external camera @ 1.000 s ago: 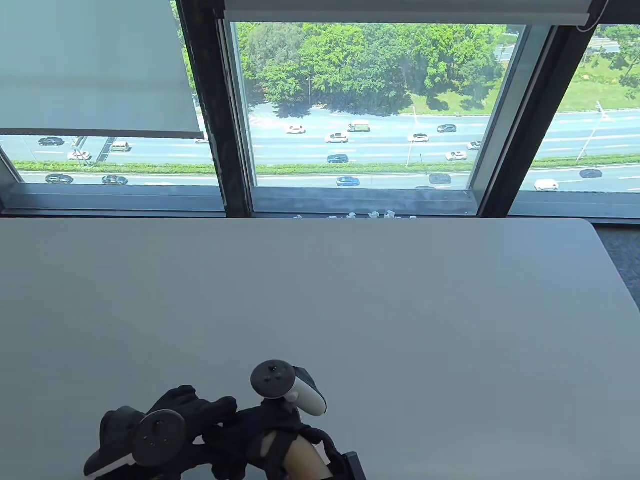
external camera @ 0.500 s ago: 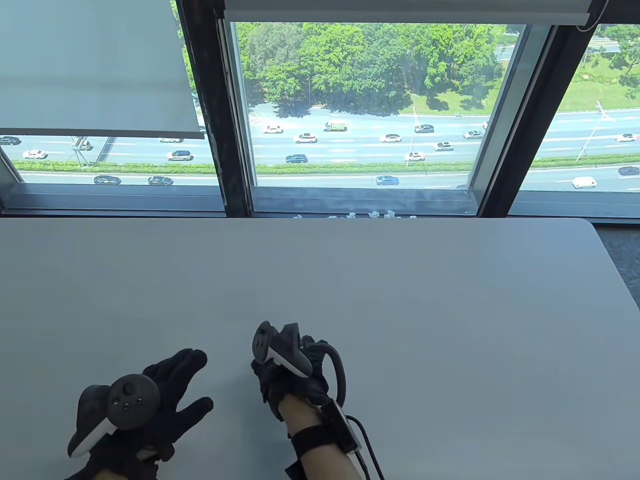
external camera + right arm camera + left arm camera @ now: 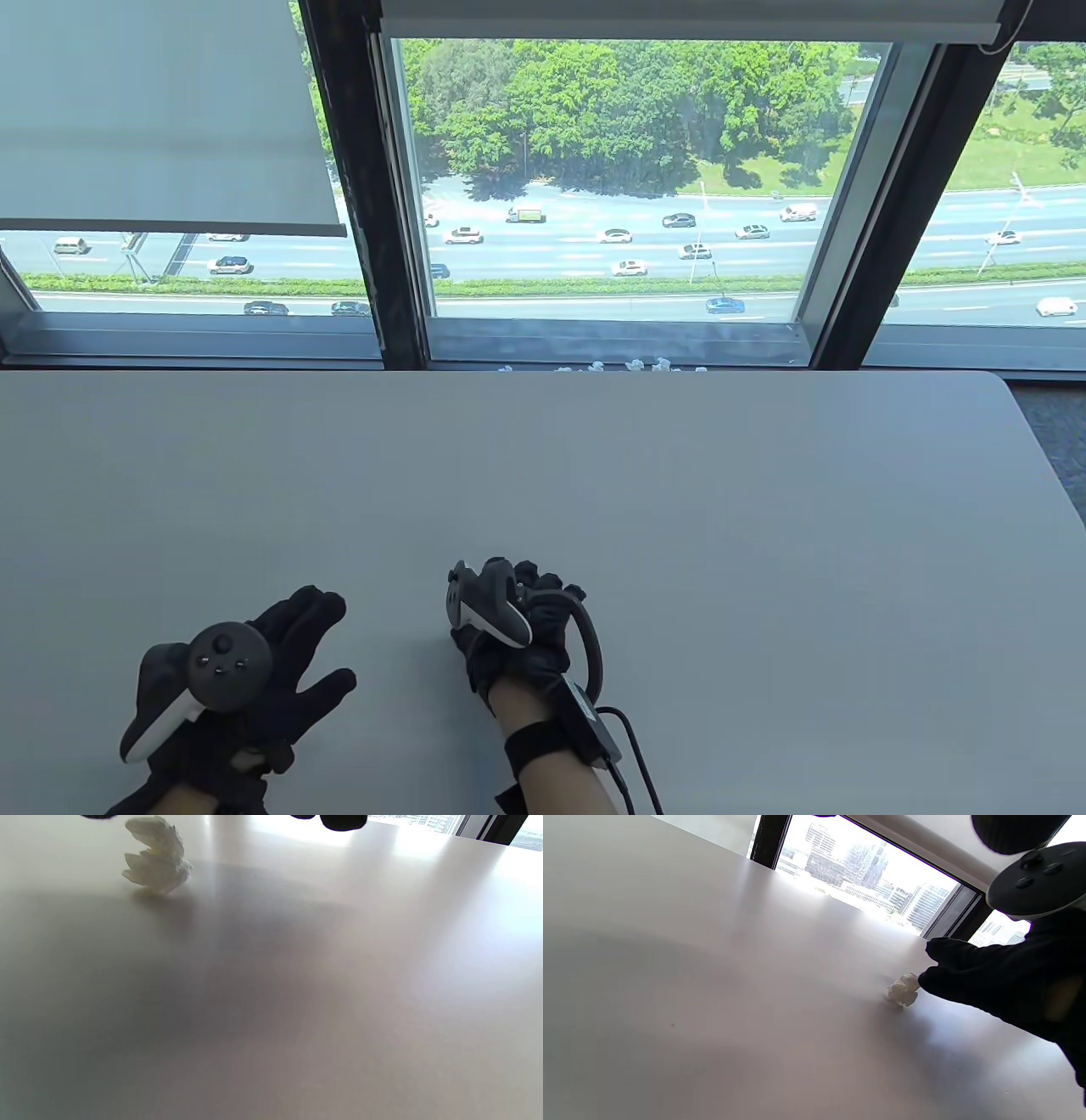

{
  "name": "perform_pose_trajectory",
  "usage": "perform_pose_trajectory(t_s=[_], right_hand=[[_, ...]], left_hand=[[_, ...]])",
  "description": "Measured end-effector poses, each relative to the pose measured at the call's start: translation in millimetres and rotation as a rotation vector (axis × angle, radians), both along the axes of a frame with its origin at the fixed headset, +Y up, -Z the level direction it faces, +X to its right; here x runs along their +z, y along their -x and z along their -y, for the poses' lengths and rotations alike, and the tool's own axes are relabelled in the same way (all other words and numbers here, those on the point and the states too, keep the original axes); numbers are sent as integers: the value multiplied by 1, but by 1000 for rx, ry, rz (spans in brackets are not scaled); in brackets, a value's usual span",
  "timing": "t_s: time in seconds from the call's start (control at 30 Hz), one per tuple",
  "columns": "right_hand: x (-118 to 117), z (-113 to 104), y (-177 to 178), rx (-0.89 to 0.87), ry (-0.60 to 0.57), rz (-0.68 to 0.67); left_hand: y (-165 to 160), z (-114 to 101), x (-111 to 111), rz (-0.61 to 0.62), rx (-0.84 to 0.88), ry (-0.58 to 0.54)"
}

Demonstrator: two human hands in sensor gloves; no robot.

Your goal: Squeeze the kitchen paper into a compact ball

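A small crumpled white paper ball (image 3: 903, 988) lies on the white table (image 3: 679, 509). In the left wrist view the fingertips of my right hand (image 3: 929, 965) are at the ball and the lower one touches its side. In the right wrist view the ball (image 3: 157, 857) rests on the table below my dark fingertips (image 3: 341, 821), which are spread apart at the top edge. In the table view my right hand (image 3: 543, 594) hides the ball. My left hand (image 3: 331, 641) lies flat and empty on the table, fingers spread, left of the right hand.
Several small white paper bits (image 3: 628, 367) lie along the table's far edge by the window. The table's right corner (image 3: 1010, 386) is rounded. A cable (image 3: 632, 747) runs back from my right wrist.
The hands were pressed together at the bottom edge. They have parted: the right moved forward, the left moved left and now lies flat with fingers spread.
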State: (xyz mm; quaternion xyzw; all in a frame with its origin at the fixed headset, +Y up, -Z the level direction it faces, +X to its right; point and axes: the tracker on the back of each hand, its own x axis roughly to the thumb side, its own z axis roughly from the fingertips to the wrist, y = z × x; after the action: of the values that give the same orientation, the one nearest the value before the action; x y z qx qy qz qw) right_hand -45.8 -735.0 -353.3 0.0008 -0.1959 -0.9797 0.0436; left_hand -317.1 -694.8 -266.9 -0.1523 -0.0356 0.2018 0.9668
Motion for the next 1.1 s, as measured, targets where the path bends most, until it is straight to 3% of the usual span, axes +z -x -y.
perform_pose_trajectory(t_s=[0.23, 0.43, 0.53, 0.7, 1.1], right_hand=[[40, -33, -51, -225, -33, 65], [66, -26, -104, -417, -106, 173], [68, -22, -124, -523, -56, 233], [67, -24, -144, -607, -98, 304], [67, -21, -145, -652, -75, 302]], left_hand=[[8, 8, -4, -55, -14, 41], [15, 8, -7, -103, -7, 48], [15, 7, -7, -119, -27, 43], [17, 6, -6, -132, -30, 39], [17, 8, -5, -116, -16, 32]])
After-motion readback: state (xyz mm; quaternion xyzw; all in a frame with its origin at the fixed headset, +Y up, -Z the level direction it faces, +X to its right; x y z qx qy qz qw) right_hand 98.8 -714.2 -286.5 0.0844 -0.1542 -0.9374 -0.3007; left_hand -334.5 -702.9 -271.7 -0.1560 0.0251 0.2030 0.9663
